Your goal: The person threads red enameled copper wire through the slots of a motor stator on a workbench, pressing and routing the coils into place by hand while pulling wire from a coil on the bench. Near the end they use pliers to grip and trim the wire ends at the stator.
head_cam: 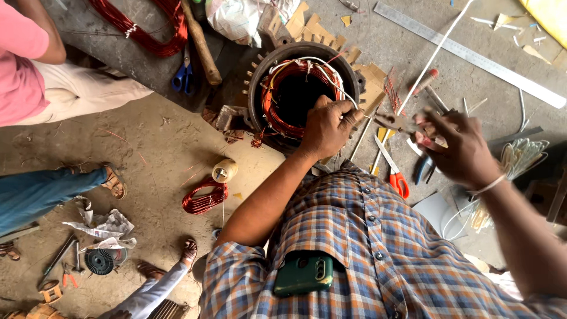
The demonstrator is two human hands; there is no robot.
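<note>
- Far left: a person in a pink shirt (pixel 20 71) sits on the concrete floor (pixel 159 147); a second person's blue-trousered leg (pixel 41 192) ends in one sandal (pixel 114 181).
- Lower left: crumpled paper (pixel 103 227), one small black fan (pixel 99 261) and a few hand tools lie in the dust; a third person's sandalled foot (pixel 189 251) shows near them.
- Two loose copper coils: one at top on a dark slab (pixel 142 26), one on the floor (pixel 204 198) just beside a spool of thread (pixel 224 170).
- One pair of blue scissors (pixel 183 77) lies by a wooden handle (pixel 202 44).
- Centre: one motor stator (pixel 260 82), its copper windings visible in the bore, stands on the floor amid cardboard scraps.
- The left hand (pixel 328 127) rests on the stator's right rim, fingers curled tight around white wires there.
- The right hand (pixel 458 147), blurred, closes around the red handles of pliers (pixel 398 123), whose tip meets a white sleeve (pixel 431 59) running up and right.
- One pair of red scissors (pixel 394 172) lies between the hands; a steel ruler (pixel 472 56) lies at top right.
- Foreground: checked shirt, one green phone (pixel 303 273) in its pocket.
</note>
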